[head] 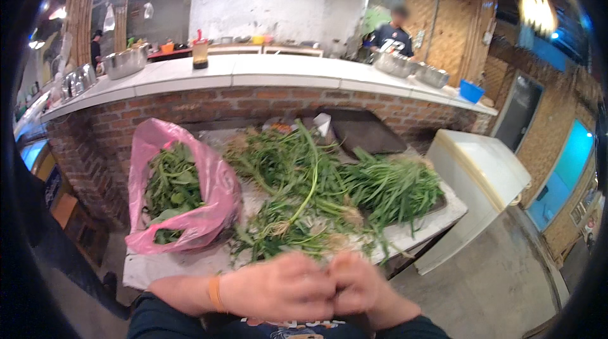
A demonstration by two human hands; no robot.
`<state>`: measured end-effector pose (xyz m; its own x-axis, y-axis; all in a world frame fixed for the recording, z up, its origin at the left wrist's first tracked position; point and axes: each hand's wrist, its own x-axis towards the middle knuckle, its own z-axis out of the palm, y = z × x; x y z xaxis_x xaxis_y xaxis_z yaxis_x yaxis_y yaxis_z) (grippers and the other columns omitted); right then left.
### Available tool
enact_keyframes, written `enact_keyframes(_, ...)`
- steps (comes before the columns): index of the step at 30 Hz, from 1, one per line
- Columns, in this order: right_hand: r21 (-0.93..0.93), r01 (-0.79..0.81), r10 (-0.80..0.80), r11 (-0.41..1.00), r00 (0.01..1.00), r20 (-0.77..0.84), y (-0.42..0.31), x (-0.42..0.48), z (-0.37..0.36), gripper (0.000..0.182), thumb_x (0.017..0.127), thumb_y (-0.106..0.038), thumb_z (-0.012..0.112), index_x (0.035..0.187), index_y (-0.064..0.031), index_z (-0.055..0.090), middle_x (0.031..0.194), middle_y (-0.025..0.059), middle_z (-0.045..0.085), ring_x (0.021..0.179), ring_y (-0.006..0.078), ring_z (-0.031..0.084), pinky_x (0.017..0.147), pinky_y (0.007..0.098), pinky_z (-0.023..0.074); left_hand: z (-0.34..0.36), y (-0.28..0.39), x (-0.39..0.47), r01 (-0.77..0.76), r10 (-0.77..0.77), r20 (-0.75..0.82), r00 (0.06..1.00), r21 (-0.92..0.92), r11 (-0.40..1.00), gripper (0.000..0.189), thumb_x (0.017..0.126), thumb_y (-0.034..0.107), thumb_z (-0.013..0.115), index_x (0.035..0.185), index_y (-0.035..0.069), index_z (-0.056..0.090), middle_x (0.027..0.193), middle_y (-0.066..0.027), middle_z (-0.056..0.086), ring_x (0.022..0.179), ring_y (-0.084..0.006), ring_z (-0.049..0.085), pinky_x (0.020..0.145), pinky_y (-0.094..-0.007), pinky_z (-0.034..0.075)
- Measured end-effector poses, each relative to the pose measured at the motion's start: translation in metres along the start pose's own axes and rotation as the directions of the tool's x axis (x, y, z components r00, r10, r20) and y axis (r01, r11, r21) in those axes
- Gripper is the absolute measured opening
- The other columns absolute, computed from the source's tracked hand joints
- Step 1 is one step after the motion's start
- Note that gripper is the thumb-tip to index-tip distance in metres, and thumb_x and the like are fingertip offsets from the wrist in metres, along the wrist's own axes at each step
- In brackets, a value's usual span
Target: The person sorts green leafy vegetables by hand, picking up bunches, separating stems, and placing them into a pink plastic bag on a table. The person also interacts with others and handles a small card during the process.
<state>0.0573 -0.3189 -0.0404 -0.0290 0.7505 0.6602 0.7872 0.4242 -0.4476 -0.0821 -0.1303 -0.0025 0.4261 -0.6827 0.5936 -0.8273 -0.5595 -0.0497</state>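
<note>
My left hand (pixel 280 287), with an orange band at the wrist, meets my right hand (pixel 356 287) just over the table's near edge. Both have curled fingers and look blurred; whether something small is pinched between them is hidden. Beyond them lies a loose heap of leafy green stems (pixel 280 163), some with pale roots. One long green stalk (pixel 312 187) runs across that heap, its stringy root end towards me. To the right, long narrow green leaves (pixel 394 182) are bunched on a dark tray. A pink plastic bag (pixel 218 196) stands open at the left, holding leafy greens (pixel 173 180).
The white table (pixel 175 265) abuts a brick counter (pixel 285 101) with a white tiled top bearing metal pots (pixel 126 61), a sauce bottle (pixel 200 54) and a blue container (pixel 471 91). A dark board (pixel 365 130) lies behind the greens. A white cabinet (pixel 479 168) stands right. Two people are beyond the counter.
</note>
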Motion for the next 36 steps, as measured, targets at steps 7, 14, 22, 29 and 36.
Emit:
enact_keyframes(7,-0.448,0.622,-0.736,0.642,0.663,-0.137,0.037,-0.042,-0.012,0.016,0.081,-0.021,0.069,0.093,-0.0134,0.06,0.097,0.0058,0.059,0.076,0.0223,0.06,0.066,0.0347,0.0477,0.041,-0.036,0.07,-0.553,0.551,0.048,0.833,0.057,0.831,0.016,0.082,0.022,0.068,0.096,0.016,0.064,0.11,-0.0102,0.057,0.105,-0.0301,0.056,0.085,-0.0516,0.055)
enact_keyframes(14,-0.934,0.28,-0.679,0.22,0.732,0.06,-0.023,-0.022,-0.163,0.03,0.07,-0.016,0.076,0.097,-0.0094,0.063,0.11,0.0094,0.062,0.087,0.029,0.063,0.068,0.0378,0.053,0.001,-0.093,0.188,-0.53,0.548,0.083,0.833,0.406,0.744,0.06,0.056,0.041,0.088,0.096,0.004,0.063,0.103,-0.0104,0.065,0.093,-0.0319,0.066,0.081,-0.0399,0.056)
enact_keyframes(22,-0.894,0.13,-0.617,0.428,0.765,-0.184,-0.012,0.006,-0.154,0.032,0.072,-0.011,0.076,0.099,-0.0068,0.061,0.103,0.0114,0.061,0.097,0.033,0.061,0.082,0.0415,0.0513,-0.016,-0.083,0.177,-0.18,0.368,-0.253,0.895,0.55,0.815,0.03,0.069,0.022,0.082,0.093,0.01,0.069,0.103,-0.008,0.067,0.094,-0.0304,0.064,0.082,-0.0383,0.053)
enact_keyframes(29,-0.797,-0.441,0.375,0.414,0.88,-0.292,0.17,0.028,0.04,0.056,0.089,-0.038,0.064,0.137,-0.013,0.05,0.131,0.0195,0.053,0.122,0.0383,0.051,0.095,0.0508,0.0464,0.079,-0.117,-0.04,0.637,-0.813,0.233,0.534,0.522,0.568,0.043,0.098,0.041,0.048,0.134,0.02,0.058,0.13,-0.015,0.059,0.119,-0.0389,0.055,0.101,-0.0539,0.044)
enact_keyframes(36,-0.84,-0.348,0.797,0.417,0.583,0.154,0.171,0.101,0.046,0.057,0.079,-0.05,0.075,0.116,-0.0065,0.069,0.117,0.015,0.067,0.112,0.0345,0.063,0.092,0.0479,0.052,0.099,-0.086,-0.103,0.816,-0.909,-0.069,0.411,0.472,0.333,0.034,0.085,0.008,0.053,0.115,0.013,0.067,0.095,-0.0171,0.069,0.087,-0.0361,0.068,0.075,-0.0461,0.055)
